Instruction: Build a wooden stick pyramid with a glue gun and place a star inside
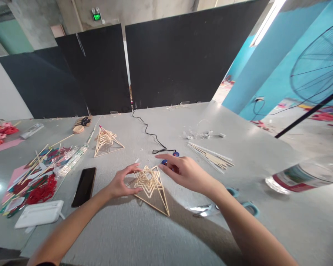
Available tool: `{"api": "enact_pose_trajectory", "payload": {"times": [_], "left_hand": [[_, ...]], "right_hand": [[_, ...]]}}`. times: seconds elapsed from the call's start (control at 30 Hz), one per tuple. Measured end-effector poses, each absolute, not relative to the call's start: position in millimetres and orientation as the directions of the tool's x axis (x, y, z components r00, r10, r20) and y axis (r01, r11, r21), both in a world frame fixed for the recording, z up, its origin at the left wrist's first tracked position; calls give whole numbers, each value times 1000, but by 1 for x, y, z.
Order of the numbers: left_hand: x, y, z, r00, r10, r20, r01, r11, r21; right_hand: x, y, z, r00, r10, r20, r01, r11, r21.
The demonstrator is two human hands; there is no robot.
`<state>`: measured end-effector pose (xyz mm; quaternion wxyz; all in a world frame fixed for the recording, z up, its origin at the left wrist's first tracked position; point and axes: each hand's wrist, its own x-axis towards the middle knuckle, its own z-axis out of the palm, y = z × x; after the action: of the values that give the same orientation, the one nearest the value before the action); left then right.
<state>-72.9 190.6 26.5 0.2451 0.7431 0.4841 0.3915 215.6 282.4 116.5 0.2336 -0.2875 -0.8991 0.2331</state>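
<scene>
My left hand [123,181] has its thumb and fingers around the left side of a star-shaped frame [149,183] built of thin wooden sticks, which rests on the table. To the right, my right hand [187,171] hovers with index finger and thumb apart; its other fingers are curled and partly hidden. Just behind it lies a blue tool [164,162] with a black cord [147,129]; my hand covers most of it, so its kind is unclear. A similar stick frame [108,140] with a pink tip stands farther back on the left.
Scissors [204,210] with light-blue handles lie beneath my right forearm. Loose sticks [211,157] and thin white wires [202,135] are at right, near a large plastic bottle [302,175]. Left are a phone [83,187], a white device [39,214] and colourful craft materials [44,184]. Black panels [177,59] stand behind.
</scene>
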Motion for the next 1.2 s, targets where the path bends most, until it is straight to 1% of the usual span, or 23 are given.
{"api": "enact_pose_trajectory", "payload": {"times": [0.33, 0.77, 1.2], "left_hand": [[-75, 191, 22, 173, 921, 348, 523, -385, 760], [-73, 191, 13, 174, 918, 355, 498, -393, 773], [-74, 192, 12, 176, 906, 384, 486, -420, 766]], "right_hand": [[215, 282, 116, -725, 627, 287, 407, 725, -556], [215, 284, 113, -722, 636, 270, 429, 719, -547], [211, 284, 115, -727, 644, 238, 444, 706, -552]]}}
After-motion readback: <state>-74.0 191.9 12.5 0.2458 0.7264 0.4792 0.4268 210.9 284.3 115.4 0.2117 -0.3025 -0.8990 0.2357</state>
